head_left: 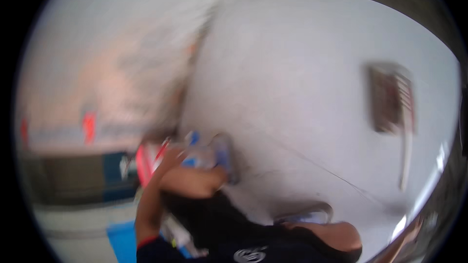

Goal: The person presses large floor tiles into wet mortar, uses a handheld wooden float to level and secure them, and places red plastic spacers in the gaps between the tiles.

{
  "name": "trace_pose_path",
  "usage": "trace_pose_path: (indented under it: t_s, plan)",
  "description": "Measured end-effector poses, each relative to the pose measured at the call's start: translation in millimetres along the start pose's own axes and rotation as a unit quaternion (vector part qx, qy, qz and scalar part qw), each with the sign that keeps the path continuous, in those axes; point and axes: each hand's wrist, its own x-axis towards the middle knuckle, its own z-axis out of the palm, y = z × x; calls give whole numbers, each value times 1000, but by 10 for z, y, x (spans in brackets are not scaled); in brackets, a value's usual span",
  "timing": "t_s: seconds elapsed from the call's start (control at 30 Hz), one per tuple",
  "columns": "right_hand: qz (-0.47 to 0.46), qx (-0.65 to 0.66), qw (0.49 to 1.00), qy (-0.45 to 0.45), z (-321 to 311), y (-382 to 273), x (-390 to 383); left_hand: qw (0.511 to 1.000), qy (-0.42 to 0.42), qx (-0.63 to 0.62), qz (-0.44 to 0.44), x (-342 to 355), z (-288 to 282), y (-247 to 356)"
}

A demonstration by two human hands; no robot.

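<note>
My left hand reaches forward beside my bent left knee, over a pink-red container or bag. A thin red stick-like thing shows right by its fingers; blur hides whether they hold it. Clear and blue plastic-looking things lie just right of that hand, near my left shoe. My right hand is far out at the lower right rim, smeared by motion, with a small pale shape beside it that I cannot make out.
A dark, worn rectangular thing with a pale long handle lies on the light grey floor at the right. A wall with orange-red marks rises at the left. Below it is a bright blue sheet or box. My right shoe stands near my right knee.
</note>
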Motion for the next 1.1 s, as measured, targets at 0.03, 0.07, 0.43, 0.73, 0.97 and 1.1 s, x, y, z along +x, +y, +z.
trace_pose_path:
  t_s: [0.03, 0.07, 0.43, 0.73, 0.97, 1.1]
  plan:
    - [26, 31, 999, -28, 206, -378, -220, 973, -22, -154, -171, 365, -55, -31]
    - [52, 83, 994, -52, 464, -906, -483, 948, -116, -154, -255, 709, -466, 111]
    - [38, 84, 824, -559, 2389, -2126, -733, 985, 114, -123, 37, 4237, -1084, 3161]
    - [152, 103, 960, -210, 676, -1954, -66, 955, 154, -127, 221, 3428, -245, 4529]
    - [38, 205, 967, 146, -146, -1989, 1843, 954, 178, -123, 206, 3439, -111, 4619]
    - [2, 265, 949, 174, 651, -1721, 2068, 948, 199, -144, 204, 3458, -79, 4680]
